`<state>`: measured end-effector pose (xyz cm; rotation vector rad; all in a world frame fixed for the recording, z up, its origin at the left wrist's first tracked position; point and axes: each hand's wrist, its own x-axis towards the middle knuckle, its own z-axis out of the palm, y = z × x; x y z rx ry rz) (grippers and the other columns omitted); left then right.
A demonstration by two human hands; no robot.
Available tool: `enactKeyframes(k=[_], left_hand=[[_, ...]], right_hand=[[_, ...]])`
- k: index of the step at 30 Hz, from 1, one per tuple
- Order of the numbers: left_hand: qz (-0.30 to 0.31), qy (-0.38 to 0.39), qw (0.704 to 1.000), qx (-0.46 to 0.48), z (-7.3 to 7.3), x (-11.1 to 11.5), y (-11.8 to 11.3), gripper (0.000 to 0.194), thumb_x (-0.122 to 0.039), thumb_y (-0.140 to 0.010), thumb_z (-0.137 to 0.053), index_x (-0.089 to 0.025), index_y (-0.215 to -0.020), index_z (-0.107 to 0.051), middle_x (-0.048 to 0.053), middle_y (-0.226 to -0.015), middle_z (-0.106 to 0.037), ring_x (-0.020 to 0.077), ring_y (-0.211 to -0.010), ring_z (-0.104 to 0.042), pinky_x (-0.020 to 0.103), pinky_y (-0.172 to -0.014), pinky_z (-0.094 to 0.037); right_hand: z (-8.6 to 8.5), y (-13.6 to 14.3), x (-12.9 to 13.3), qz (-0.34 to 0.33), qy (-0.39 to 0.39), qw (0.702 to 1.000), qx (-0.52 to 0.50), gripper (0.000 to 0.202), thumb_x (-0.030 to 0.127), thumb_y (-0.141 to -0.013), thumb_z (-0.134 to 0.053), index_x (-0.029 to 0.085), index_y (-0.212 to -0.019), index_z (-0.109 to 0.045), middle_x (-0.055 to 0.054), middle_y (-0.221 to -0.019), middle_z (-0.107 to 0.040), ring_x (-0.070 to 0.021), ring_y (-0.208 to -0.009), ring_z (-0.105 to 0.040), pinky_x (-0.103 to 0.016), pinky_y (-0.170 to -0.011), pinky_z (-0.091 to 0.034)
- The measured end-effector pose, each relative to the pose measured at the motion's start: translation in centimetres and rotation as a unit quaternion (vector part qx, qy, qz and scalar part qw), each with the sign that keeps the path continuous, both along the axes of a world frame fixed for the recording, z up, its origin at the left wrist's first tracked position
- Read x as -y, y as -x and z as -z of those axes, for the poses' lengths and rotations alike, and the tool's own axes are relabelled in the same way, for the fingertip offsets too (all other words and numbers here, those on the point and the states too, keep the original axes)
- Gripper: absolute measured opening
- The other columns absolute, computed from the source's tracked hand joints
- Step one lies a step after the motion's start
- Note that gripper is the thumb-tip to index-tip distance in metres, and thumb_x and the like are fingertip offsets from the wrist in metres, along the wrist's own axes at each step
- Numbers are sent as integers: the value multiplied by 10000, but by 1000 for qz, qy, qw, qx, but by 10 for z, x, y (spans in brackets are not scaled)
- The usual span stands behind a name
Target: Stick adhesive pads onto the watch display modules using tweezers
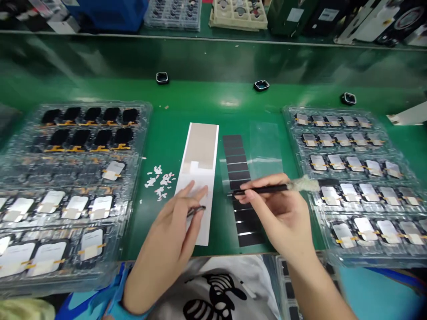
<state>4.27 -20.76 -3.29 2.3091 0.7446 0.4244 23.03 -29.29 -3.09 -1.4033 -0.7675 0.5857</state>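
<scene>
My left hand [173, 226] rests on the lower part of a long white backing strip [200, 155] and pinches a small dark flat part [196, 210] between thumb and fingers. My right hand [276, 209] holds black tweezers [263, 190], padded with whitish tape at the rear end, with the tip pointing left over a strip of dark rectangular stickers [237, 164]. A clear film sheet [265, 144] lies beside that strip.
Clear plastic trays of small screen parts stand at left [20, 133] and right [393, 249]. Tiny white peeled scraps [160, 180] lie left of the white strip. Three small black frames [162, 78] sit on the green belt behind. Bins and trays line the far edge.
</scene>
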Motion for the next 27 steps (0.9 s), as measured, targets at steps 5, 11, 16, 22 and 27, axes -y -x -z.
enactKeyframes(k=[5,11,16,22,27], left_hand=[[-55,14,998,24,1,-8,3,112,-192,-1036,-416,-242,-1127,-457,101,-1431,-603,218,-1455,-418,424,-1091,-476],[-11,36,999,7,7,7,13,212,-181,-1042,-398,-242,-1240,-438,108,-1373,-635,206,-1432,-453,386,-1066,-501],[-23,75,996,48,13,5,16,118,-179,-1036,-410,-238,-1123,-463,121,-1315,-637,224,-1387,-495,382,-1045,-482],[-141,296,927,183,11,4,7,33,-290,-1057,-437,-267,-1079,-430,4,-913,-693,122,-739,-654,249,-694,-509],[-118,480,817,298,6,9,-6,107,-358,-1073,-372,-257,-1089,-404,-43,-744,-621,73,-514,-421,192,-527,-374]], right_hand=[[0,6,-36,-53,42,997,-45,184,265,-853,-733,194,-904,-571,19,-709,-675,-152,-673,-759,-214,-642,-651],[25,23,-33,-42,95,993,-64,196,312,-860,-723,205,-908,-566,15,-726,-688,-144,-674,-755,-231,-671,-649],[20,29,-32,8,44,995,-88,198,271,-820,-770,193,-859,-593,11,-715,-689,-135,-619,-742,-215,-627,-643],[4,57,-18,147,-81,985,-46,86,164,-867,-720,211,-876,-648,18,-867,-615,-159,-773,-768,-263,-693,-679],[10,84,-13,108,-127,984,-59,135,113,-940,-601,245,-961,-586,-3,-848,-691,-191,-858,-774,-288,-685,-682]])
